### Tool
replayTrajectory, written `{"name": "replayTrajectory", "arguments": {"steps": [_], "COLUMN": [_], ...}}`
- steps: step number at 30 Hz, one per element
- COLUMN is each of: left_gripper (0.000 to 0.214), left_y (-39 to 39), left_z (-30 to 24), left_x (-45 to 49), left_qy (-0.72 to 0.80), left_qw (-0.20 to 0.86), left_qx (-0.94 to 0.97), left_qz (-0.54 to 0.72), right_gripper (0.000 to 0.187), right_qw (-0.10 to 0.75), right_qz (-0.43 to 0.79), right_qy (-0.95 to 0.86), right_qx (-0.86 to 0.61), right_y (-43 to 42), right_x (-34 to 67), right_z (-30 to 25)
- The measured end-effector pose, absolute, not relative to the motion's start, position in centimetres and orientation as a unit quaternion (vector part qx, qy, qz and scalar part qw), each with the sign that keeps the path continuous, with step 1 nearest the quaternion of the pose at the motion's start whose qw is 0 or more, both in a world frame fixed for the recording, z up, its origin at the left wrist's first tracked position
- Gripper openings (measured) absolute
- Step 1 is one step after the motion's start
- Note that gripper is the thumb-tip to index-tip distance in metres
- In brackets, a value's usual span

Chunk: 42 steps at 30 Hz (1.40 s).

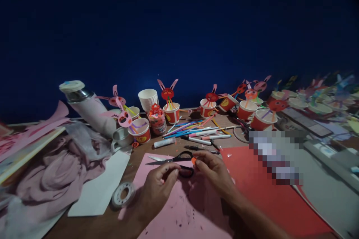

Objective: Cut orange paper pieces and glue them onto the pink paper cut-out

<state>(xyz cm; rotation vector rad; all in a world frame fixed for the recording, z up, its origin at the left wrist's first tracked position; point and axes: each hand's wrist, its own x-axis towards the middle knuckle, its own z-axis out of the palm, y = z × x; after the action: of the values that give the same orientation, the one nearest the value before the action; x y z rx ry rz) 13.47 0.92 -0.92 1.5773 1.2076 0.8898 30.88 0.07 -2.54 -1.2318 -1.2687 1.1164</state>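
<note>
My left hand (158, 186) and my right hand (214, 171) meet over a pink paper sheet (179, 213), fingers pinched together. Between the fingertips sits a small orange piece (193, 161), held by my right hand; my left fingers press a small dark thing I cannot make out. Black-handled scissors (175, 158) lie on the pink sheet just beyond my fingers, touching neither hand clearly.
A red paper sheet (269, 198) lies to the right, a tape roll (123, 194) and white paper (101, 186) to the left. Several paper cups with bunny figures (171, 110), markers (196, 130), a bottle (89, 110) and crumpled pink cloth (53, 175) crowd the table.
</note>
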Motion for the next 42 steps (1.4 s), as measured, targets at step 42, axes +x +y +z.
{"name": "replayTrajectory", "arguments": {"steps": [42], "left_gripper": [0.019], "left_y": [1.3], "left_z": [-1.0], "left_x": [10.8], "left_qy": [0.434], "left_qw": [0.328], "left_qx": [0.779], "left_qz": [0.313], "right_gripper": [0.015], "right_qw": [0.401], "right_qz": [0.313], "right_qy": [-0.675], "right_qx": [-0.534], "right_y": [-0.4], "right_x": [31.0], "right_z": [-3.0]}}
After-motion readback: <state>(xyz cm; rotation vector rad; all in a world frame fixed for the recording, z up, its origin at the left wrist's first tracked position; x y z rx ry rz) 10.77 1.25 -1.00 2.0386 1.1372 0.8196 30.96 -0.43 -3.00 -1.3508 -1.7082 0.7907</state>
